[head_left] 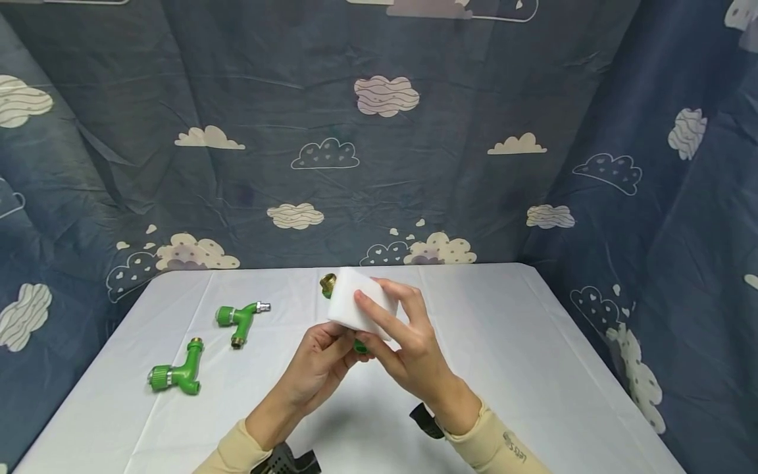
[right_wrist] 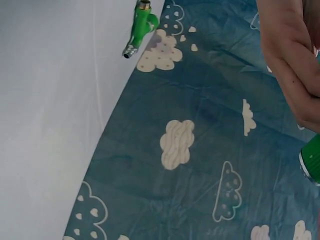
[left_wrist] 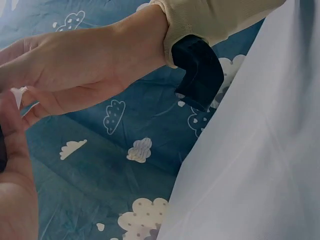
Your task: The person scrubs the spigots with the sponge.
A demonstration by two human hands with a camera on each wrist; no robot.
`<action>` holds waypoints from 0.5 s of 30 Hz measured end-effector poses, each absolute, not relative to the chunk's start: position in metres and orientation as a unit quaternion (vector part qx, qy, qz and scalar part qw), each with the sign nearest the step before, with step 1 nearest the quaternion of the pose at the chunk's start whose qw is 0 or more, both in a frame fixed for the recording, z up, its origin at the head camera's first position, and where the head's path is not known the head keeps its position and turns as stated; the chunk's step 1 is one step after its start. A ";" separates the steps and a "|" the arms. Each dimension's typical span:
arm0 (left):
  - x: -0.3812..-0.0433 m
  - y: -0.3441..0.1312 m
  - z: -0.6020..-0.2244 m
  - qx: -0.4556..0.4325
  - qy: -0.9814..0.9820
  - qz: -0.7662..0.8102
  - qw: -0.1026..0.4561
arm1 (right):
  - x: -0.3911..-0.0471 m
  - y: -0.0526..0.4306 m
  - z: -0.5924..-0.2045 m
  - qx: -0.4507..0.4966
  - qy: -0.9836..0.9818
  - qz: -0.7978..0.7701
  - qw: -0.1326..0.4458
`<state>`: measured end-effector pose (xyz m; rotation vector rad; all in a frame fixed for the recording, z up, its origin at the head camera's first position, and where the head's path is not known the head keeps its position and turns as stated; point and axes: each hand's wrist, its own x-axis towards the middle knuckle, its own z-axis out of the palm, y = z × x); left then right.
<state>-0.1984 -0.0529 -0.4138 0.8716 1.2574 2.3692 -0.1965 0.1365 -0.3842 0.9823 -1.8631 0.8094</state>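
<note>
In the head view, my right hand holds a white sponge block, its fingers spread over the face and right side. The block lies against a green tap with a brass end, most of which is hidden behind it. Below the block, my left hand pinches the tap's lower part, where a bit of green shows between the hands. The tap's green knob stands at the right edge of the right wrist view. The left wrist view catches only a sliver of white between the fingers.
Two more green taps lie on the left of the white-covered table: one with a silver nozzle, and nearer, another tap. A dark blue cloud-print curtain hangs behind and along both sides.
</note>
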 end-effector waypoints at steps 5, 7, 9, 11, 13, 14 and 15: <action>-0.199 -0.054 -0.412 0.267 0.455 0.841 0.121 | -0.195 0.135 -0.391 0.392 -0.745 0.326 0.431; -0.199 -0.054 -0.410 0.254 0.461 0.844 0.100 | -0.194 0.134 -0.394 0.395 -0.743 0.323 0.432; -0.200 -0.054 -0.409 0.243 0.468 0.846 0.082 | -0.193 0.134 -0.395 0.397 -0.742 0.321 0.435; -0.201 -0.054 -0.408 0.235 0.471 0.847 0.069 | -0.193 0.134 -0.397 0.397 -0.740 0.319 0.438; -0.201 -0.054 -0.407 0.226 0.472 0.850 0.061 | -0.192 0.134 -0.397 0.398 -0.739 0.318 0.441; -0.201 -0.055 -0.407 0.220 0.471 0.852 0.057 | -0.192 0.134 -0.398 0.399 -0.738 0.317 0.443; -0.202 -0.055 -0.406 0.213 0.469 0.855 0.054 | -0.192 0.134 -0.398 0.400 -0.737 0.316 0.444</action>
